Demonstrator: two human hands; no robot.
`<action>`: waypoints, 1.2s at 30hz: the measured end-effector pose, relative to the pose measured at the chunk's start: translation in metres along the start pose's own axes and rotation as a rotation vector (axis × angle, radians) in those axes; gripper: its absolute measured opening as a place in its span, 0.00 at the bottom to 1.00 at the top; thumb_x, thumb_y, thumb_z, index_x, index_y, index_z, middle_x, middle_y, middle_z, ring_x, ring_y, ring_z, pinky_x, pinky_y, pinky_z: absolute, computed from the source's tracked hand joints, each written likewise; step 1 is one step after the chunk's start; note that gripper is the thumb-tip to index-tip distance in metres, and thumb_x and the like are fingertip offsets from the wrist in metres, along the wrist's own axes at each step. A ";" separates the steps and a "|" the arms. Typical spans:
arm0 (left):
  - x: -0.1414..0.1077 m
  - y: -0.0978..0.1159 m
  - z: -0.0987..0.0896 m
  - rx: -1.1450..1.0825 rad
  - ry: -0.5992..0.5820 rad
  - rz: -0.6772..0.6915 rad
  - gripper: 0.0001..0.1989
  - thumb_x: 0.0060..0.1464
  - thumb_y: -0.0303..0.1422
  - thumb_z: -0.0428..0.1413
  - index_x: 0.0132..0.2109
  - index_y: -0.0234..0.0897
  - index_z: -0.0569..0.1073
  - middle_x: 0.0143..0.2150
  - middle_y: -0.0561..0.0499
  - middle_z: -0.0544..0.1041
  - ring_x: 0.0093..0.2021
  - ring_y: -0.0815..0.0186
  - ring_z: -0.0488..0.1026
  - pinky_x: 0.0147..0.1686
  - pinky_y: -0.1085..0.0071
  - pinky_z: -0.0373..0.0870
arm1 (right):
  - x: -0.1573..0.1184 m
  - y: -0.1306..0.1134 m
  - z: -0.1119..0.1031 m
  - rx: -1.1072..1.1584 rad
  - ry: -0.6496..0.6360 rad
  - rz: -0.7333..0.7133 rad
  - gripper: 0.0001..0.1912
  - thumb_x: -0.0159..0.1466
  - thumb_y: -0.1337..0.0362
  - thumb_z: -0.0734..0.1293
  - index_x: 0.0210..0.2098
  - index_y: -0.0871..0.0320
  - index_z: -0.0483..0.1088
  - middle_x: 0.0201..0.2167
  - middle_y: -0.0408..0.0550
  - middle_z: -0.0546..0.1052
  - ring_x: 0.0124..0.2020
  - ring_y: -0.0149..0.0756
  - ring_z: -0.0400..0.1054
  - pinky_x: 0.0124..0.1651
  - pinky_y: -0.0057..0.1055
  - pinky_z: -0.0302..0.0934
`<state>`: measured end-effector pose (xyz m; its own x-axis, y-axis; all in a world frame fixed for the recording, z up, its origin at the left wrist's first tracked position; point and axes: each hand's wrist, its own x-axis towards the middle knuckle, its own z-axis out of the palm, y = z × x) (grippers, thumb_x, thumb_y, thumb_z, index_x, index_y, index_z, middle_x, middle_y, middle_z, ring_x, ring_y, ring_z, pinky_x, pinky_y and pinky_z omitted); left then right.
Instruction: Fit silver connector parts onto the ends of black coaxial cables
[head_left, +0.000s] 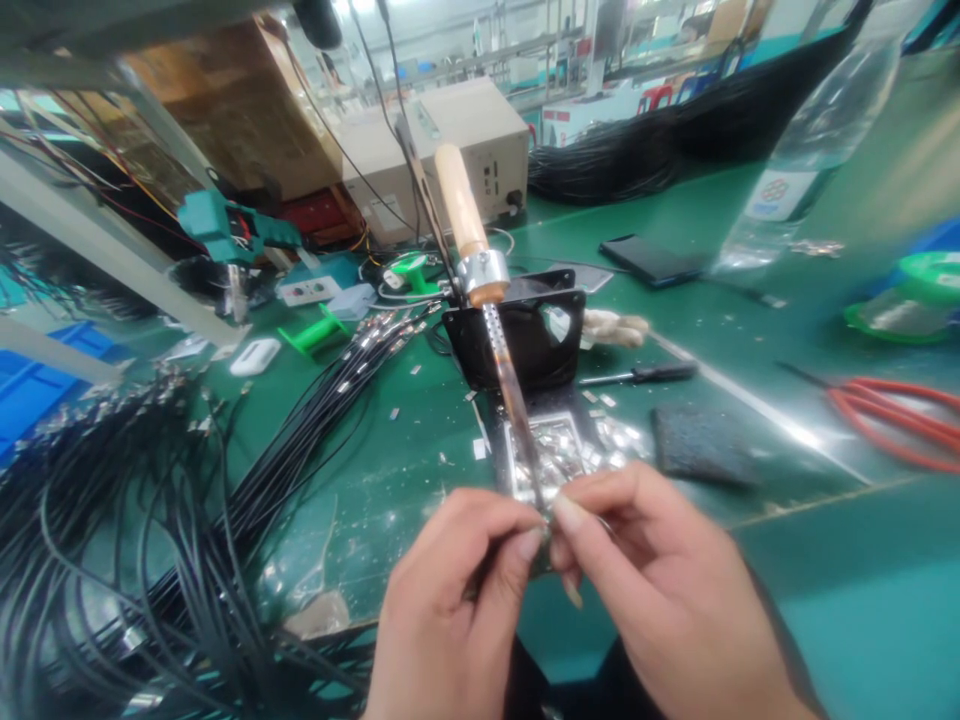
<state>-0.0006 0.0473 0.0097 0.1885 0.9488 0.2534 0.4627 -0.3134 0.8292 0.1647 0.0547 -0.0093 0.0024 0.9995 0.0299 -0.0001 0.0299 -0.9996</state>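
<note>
My left hand (457,590) and my right hand (660,580) meet at the table's front edge, fingertips pinched close together. Whatever they grip is too small and blurred to make out. A soldering iron (510,390) with a wooden handle (459,195) is fixed in a metal clamp (482,272), slanting tip-down to just at my fingertips. Behind it stands a black fan-like frame (517,340). Under the iron lies a tray (551,440) of small shiny metal pieces, just beyond my fingers.
Bundles of black cables (315,410) with metal ends cover the left side. To the right lie a dark sponge-like block (701,445), a screwdriver (652,373), red-handled pliers (892,410), a phone (649,260) and a plastic bottle (795,190). A beige machine (465,140) stands behind.
</note>
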 end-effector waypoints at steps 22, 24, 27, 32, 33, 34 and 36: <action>-0.023 -0.005 0.015 -0.071 0.126 0.166 0.11 0.66 0.21 0.59 0.45 0.44 0.77 0.38 0.58 0.78 0.38 0.74 0.77 0.40 0.84 0.74 | -0.029 0.013 0.000 -0.138 0.098 -0.393 0.06 0.72 0.72 0.66 0.39 0.55 0.69 0.33 0.35 0.76 0.29 0.14 0.76 0.36 0.07 0.72; -0.028 -0.003 0.017 -0.098 0.136 0.130 0.11 0.66 0.22 0.60 0.46 0.46 0.77 0.39 0.58 0.78 0.38 0.74 0.77 0.40 0.84 0.75 | -0.035 0.012 -0.001 -0.172 0.096 -0.418 0.06 0.71 0.73 0.66 0.40 0.55 0.69 0.34 0.34 0.76 0.30 0.14 0.76 0.38 0.06 0.72; -0.035 -0.002 0.017 -0.122 0.139 0.086 0.11 0.65 0.23 0.61 0.46 0.47 0.77 0.38 0.59 0.78 0.37 0.73 0.78 0.38 0.83 0.76 | -0.042 0.012 -0.004 -0.218 0.086 -0.409 0.07 0.72 0.73 0.66 0.43 0.54 0.68 0.37 0.35 0.77 0.32 0.14 0.77 0.38 0.05 0.72; -0.043 0.002 0.012 -0.128 0.144 0.056 0.07 0.63 0.29 0.65 0.45 0.48 0.80 0.38 0.57 0.80 0.36 0.72 0.79 0.36 0.82 0.75 | -0.052 0.013 -0.010 -0.280 0.080 -0.436 0.07 0.72 0.73 0.66 0.43 0.54 0.68 0.37 0.35 0.77 0.33 0.14 0.78 0.40 0.03 0.71; -0.044 0.004 0.011 -0.127 0.126 0.016 0.05 0.62 0.31 0.66 0.44 0.47 0.81 0.38 0.55 0.80 0.35 0.71 0.78 0.35 0.82 0.75 | -0.054 0.013 -0.010 -0.296 0.078 -0.444 0.07 0.72 0.73 0.66 0.43 0.54 0.68 0.37 0.35 0.77 0.34 0.14 0.78 0.40 0.03 0.71; -0.044 0.006 0.009 -0.133 0.098 -0.030 0.03 0.62 0.34 0.66 0.43 0.46 0.81 0.37 0.54 0.80 0.33 0.70 0.78 0.34 0.81 0.75 | -0.057 0.013 -0.011 -0.306 0.085 -0.457 0.06 0.72 0.72 0.66 0.43 0.54 0.68 0.37 0.36 0.78 0.35 0.14 0.78 0.41 0.03 0.71; -0.044 0.011 0.005 -0.167 0.016 -0.150 0.06 0.60 0.39 0.66 0.40 0.42 0.82 0.34 0.52 0.80 0.31 0.69 0.77 0.32 0.79 0.74 | -0.060 0.013 -0.011 -0.318 0.095 -0.468 0.06 0.72 0.71 0.67 0.44 0.53 0.68 0.39 0.36 0.78 0.36 0.15 0.79 0.41 0.04 0.72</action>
<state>0.0006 0.0018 0.0048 0.1135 0.9853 0.1276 0.3340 -0.1588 0.9291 0.1756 -0.0050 -0.0244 0.0198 0.8749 0.4839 0.3235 0.4523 -0.8311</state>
